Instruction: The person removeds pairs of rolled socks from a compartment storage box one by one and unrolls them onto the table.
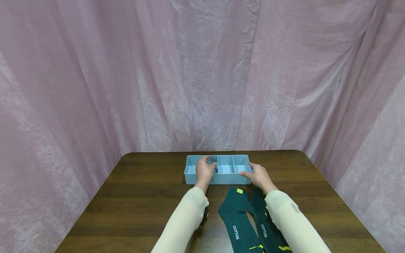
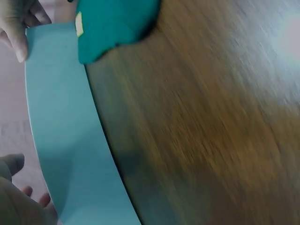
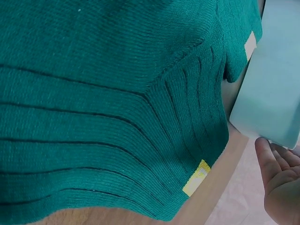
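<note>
A light blue divided storage box [image 1: 218, 179] stands near the table's far edge. My left hand [image 1: 205, 171] is over its left part, fingers and thumb reaching to a compartment. A small clear, bluish thing [image 1: 216, 169] shows there beside the thumb; its kind is unclear. In the left wrist view the left hand [image 2: 21, 199] has its thumb apart from its fingers, partly hidden behind the box wall [image 2: 70, 122]. My right hand [image 1: 260, 176] holds the box's right end, thumb at the front rim. The right wrist view shows the right hand's fingers [image 3: 269, 161] against the box corner.
Two dark green ribbed socks lie in front of the box, a left one [image 1: 235, 214] and a right one [image 1: 264, 221], both marked COTTON. My right forearm passes over the right sock. A pink curtain [image 1: 202, 88] hangs behind the wooden table [image 1: 142, 203].
</note>
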The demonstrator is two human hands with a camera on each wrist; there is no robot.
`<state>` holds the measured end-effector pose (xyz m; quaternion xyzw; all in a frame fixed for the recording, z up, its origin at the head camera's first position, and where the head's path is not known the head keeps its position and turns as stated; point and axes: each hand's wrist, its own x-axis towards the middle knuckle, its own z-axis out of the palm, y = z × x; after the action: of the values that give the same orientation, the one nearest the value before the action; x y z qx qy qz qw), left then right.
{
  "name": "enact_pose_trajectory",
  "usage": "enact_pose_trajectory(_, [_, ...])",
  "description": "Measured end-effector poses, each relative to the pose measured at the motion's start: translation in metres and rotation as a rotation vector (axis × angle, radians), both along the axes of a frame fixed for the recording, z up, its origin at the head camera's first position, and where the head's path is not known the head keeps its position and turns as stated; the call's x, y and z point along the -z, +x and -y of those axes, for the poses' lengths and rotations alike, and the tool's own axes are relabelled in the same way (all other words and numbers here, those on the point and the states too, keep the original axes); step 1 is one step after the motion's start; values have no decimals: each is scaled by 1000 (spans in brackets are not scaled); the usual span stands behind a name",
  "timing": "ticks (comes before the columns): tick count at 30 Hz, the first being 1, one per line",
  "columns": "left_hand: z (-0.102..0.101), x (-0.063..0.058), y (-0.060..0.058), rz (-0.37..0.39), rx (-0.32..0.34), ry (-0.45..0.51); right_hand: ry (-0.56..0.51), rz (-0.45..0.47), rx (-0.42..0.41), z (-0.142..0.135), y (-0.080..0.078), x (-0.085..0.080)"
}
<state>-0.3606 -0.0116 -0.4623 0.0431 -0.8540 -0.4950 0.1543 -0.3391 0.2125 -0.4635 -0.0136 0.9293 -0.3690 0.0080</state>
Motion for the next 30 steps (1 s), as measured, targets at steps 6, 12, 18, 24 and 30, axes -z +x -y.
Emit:
enact_pose_trajectory(6, [-10,-1,5,9,-59,62,0,1,-3,0,0,0])
enact_pose_trajectory(12, [-14,-3,3,19,-134,46,-8,-8,-4,0,0,2])
enact_pose_trajectory(18, [-18,0,-2,-10,-144,-23,4,-26,-1,-1,4,4])
enact_pose_trajectory(24, [-16,-2,-3,31,-112,-99,-10,-28,5,0,5,7])
enact_pose_trajectory(30, [-14,-9,-6,125,-55,-184,-9,-36,11,0,2,6])
